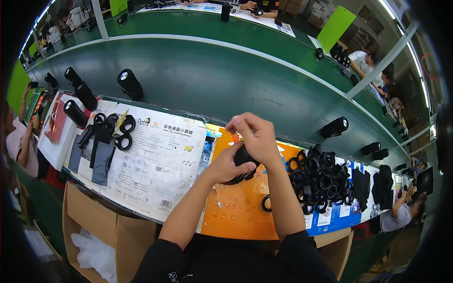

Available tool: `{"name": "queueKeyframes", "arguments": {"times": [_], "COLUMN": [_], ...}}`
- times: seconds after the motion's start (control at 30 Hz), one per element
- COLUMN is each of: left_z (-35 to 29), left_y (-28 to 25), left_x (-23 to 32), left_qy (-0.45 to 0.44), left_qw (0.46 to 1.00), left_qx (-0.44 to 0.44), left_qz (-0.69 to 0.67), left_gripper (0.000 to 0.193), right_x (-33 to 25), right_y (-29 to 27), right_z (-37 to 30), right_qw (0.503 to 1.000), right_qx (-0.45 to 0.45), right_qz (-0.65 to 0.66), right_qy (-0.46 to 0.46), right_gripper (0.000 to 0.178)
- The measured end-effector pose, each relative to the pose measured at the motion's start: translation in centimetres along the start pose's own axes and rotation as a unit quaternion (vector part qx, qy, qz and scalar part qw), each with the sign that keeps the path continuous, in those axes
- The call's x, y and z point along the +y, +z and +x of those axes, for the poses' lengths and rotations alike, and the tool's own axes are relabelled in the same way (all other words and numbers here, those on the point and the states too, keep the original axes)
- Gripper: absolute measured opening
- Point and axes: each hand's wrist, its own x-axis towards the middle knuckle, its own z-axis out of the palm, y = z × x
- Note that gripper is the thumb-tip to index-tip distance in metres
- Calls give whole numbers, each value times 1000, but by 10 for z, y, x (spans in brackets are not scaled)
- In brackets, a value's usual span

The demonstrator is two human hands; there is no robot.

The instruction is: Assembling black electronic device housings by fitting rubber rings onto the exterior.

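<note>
My left hand [223, 166] is wrapped around a black cylindrical device [244, 159] above the orange sheet on the bench. My right hand [255, 137] sits over its upper end with the fingers curled. A small orange piece [236, 137] shows just under those fingers; whether they grip it is hidden. To the right of my right forearm lies a heap of black rings [321, 177]. One loose black ring [266, 203] rests beside that forearm.
Black cylinders [130, 85] stand on the green conveyor [212, 78] beyond the bench. Black rings and straps [101, 146] lie at left on a white printed sheet [155, 165]. Folded black pieces [361, 188] are at right. An open carton [89, 207] stands below left. Other people sit along the line.
</note>
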Motion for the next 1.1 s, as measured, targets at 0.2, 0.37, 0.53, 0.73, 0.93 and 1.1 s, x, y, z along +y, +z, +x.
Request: {"name": "queueKeyframes", "arguments": {"times": [0.2,0.37,0.53,0.73,0.93,1.1], "left_z": [1,5,1,9,8,12], "left_y": [-7,-12,-26,-31,-80,-218], "left_x": [-25,-1,-4,-7,-2,-7], "left_qy": [67,124,186,124,134,196], "left_qw": [980,873,874,896,871,715], "left_qx": [132,208,235,353,470,634], "left_qz": [-132,-422,-383,-240,-42,220], "left_gripper": [67,82,79,68,61,77], "right_x": [32,54,33,63,36,76], "right_y": [-1,16,42,2,-80,-122], "right_z": [-22,-63,-73,-21,29,34], "right_qw": [974,974,879,950,937,910], "right_qx": [187,41,-3,189,223,221], "right_qz": [124,148,400,218,-267,-350], "right_qy": [14,168,258,117,38,36], "right_gripper": [33,53,51,45,68,69]}}
